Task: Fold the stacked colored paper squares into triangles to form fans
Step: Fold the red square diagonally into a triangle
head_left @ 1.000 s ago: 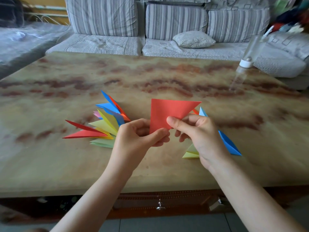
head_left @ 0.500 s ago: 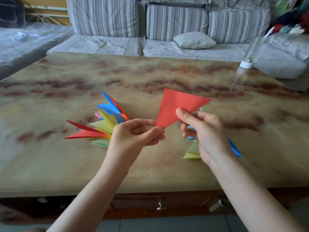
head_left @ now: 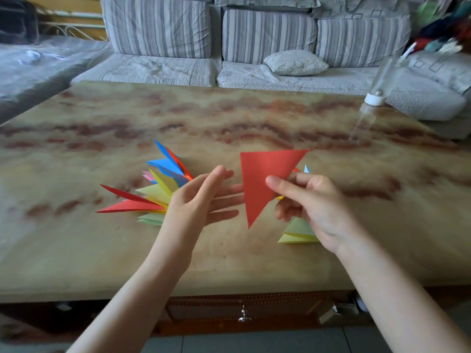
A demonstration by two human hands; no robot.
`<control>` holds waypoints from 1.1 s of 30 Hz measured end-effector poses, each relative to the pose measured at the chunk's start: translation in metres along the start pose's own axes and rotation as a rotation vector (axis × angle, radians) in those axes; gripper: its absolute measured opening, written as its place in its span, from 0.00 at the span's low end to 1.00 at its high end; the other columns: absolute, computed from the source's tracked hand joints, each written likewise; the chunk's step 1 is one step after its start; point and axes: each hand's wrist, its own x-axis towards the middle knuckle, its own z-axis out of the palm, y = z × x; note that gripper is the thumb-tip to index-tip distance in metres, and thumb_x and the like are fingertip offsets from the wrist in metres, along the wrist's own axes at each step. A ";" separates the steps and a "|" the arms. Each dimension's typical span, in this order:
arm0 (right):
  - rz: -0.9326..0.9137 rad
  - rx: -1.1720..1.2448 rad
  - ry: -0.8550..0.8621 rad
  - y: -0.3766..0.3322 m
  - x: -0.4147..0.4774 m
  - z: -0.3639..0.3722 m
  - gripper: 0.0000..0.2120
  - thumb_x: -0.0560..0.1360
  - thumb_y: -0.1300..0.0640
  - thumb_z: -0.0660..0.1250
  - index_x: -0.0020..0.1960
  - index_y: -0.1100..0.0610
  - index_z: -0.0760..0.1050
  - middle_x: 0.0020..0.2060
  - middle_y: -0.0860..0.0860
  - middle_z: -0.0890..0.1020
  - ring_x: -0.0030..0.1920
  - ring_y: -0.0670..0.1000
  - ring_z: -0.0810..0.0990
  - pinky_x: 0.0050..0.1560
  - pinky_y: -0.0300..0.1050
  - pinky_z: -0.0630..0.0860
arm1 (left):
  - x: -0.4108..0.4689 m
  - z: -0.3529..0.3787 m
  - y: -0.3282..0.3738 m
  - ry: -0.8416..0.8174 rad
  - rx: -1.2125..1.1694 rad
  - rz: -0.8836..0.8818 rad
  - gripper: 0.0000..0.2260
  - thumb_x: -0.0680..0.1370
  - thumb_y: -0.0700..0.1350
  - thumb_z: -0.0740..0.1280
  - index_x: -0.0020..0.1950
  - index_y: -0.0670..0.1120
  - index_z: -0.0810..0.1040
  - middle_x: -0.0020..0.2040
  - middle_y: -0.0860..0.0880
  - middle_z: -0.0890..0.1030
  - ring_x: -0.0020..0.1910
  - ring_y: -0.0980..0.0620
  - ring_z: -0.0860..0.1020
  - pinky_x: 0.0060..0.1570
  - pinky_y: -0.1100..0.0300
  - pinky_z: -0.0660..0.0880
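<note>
While left grip (head_left: pixel 201 197) spreads wide, right grip (head_left: pixel 313 202) pinches the red triangle (head_left: pixel 265 171).

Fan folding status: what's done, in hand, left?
Done: folded triangles in red, yellow, blue and green lie fanned on the table beside the left hand. In hand: the right hand pinches a folded red triangle; the left hand is open, not gripping it. Left: placing that piece, probably on the smaller pile under the right hand. No unfolded squares show, so the remaining count is unclear.

On table (head_left: pixel 229 118) fan (head_left: pixel 158 192) left, pile (head_left: pixel 298 233) right; triangle (head_left: pixel 265 179) between
</note>
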 end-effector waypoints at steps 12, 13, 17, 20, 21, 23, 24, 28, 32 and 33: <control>-0.278 -0.212 -0.075 0.007 -0.005 0.009 0.07 0.78 0.67 0.63 0.51 0.55 0.71 0.43 0.50 0.81 0.36 0.53 0.83 0.38 0.51 0.79 | 0.005 -0.008 -0.007 0.046 -0.140 0.026 0.08 0.76 0.37 0.65 0.53 0.42 0.80 0.40 0.49 0.85 0.37 0.57 0.82 0.35 0.66 0.77; -0.332 -0.247 -0.105 0.008 -0.005 0.009 0.12 0.76 0.71 0.61 0.50 0.54 0.71 0.46 0.49 0.79 0.41 0.51 0.83 0.42 0.52 0.79 | 0.006 -0.009 -0.007 0.051 -0.177 0.018 0.08 0.76 0.36 0.64 0.53 0.41 0.80 0.40 0.49 0.84 0.36 0.58 0.82 0.35 0.67 0.77; -0.374 -0.383 -0.173 0.012 -0.005 0.013 0.09 0.70 0.63 0.73 0.46 0.52 0.80 0.55 0.47 0.74 0.50 0.47 0.81 0.52 0.48 0.79 | 0.008 -0.009 -0.007 0.022 -0.275 -0.020 0.09 0.77 0.35 0.62 0.54 0.38 0.78 0.42 0.48 0.83 0.37 0.58 0.82 0.36 0.68 0.77; -0.328 -0.209 -0.111 0.011 -0.004 0.015 0.07 0.65 0.54 0.73 0.42 0.53 0.81 0.49 0.49 0.80 0.45 0.46 0.81 0.50 0.44 0.78 | 0.007 -0.008 -0.008 -0.023 -0.290 -0.035 0.09 0.76 0.34 0.62 0.53 0.38 0.78 0.44 0.46 0.84 0.39 0.56 0.82 0.37 0.66 0.78; -0.309 -0.146 -0.080 0.011 -0.003 0.015 0.06 0.64 0.54 0.73 0.40 0.54 0.81 0.46 0.49 0.82 0.44 0.47 0.81 0.49 0.45 0.79 | 0.006 -0.007 -0.008 -0.041 -0.294 -0.043 0.09 0.76 0.33 0.62 0.53 0.38 0.78 0.44 0.46 0.84 0.41 0.55 0.82 0.38 0.65 0.78; -0.268 -0.042 -0.015 0.010 -0.002 0.016 0.06 0.64 0.55 0.73 0.39 0.55 0.80 0.40 0.48 0.84 0.41 0.48 0.82 0.47 0.46 0.81 | 0.004 -0.005 -0.008 -0.083 -0.289 -0.061 0.10 0.76 0.32 0.61 0.53 0.38 0.78 0.47 0.45 0.84 0.45 0.54 0.83 0.39 0.64 0.79; -0.253 -0.008 0.021 0.010 -0.002 0.016 0.06 0.64 0.55 0.72 0.39 0.56 0.80 0.38 0.49 0.85 0.40 0.48 0.82 0.46 0.45 0.81 | 0.003 -0.004 -0.008 -0.106 -0.284 -0.071 0.10 0.76 0.33 0.61 0.54 0.38 0.78 0.49 0.45 0.84 0.48 0.53 0.83 0.40 0.63 0.79; -0.206 0.074 0.116 0.010 -0.002 0.016 0.08 0.65 0.55 0.73 0.41 0.57 0.81 0.36 0.52 0.85 0.38 0.51 0.83 0.43 0.40 0.79 | 0.000 -0.001 -0.009 -0.164 -0.178 -0.098 0.10 0.77 0.34 0.60 0.53 0.41 0.79 0.52 0.42 0.83 0.53 0.49 0.82 0.43 0.59 0.80; -0.186 0.122 0.120 0.008 -0.003 0.015 0.05 0.68 0.61 0.72 0.44 0.58 0.80 0.37 0.54 0.84 0.39 0.50 0.83 0.39 0.39 0.79 | -0.001 0.003 -0.009 -0.126 -0.062 -0.072 0.09 0.79 0.40 0.61 0.49 0.42 0.81 0.46 0.46 0.85 0.47 0.53 0.82 0.41 0.59 0.80; -0.188 0.109 0.116 0.007 -0.004 0.015 0.04 0.69 0.62 0.72 0.43 0.58 0.80 0.37 0.53 0.84 0.39 0.49 0.83 0.39 0.38 0.78 | -0.001 0.005 -0.009 -0.088 -0.034 -0.040 0.10 0.79 0.41 0.61 0.48 0.42 0.81 0.45 0.46 0.85 0.45 0.53 0.83 0.39 0.61 0.79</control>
